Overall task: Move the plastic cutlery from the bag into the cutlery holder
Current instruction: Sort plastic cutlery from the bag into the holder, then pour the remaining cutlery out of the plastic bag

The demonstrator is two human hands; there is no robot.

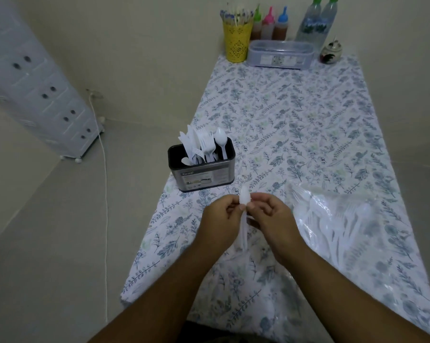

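Currently we pinch one white plastic spoon (243, 201) between left hand (222, 214) and right hand (270, 214), probably orienting it handle-down for the cutlery holder (201, 174) just ahead-left. Right beside our right hand lies the bag (345, 219), more cutlery inside.

One cutlery holder (201, 169) stands on the table, one clear bag (345, 219) lies flat, and two hands (221, 214) meet over one white spoon (244, 198). At the back: three sauce bottles (268, 24) (green, pink, blue caps), two water bottles (316, 19), one yellow cup (235, 43).
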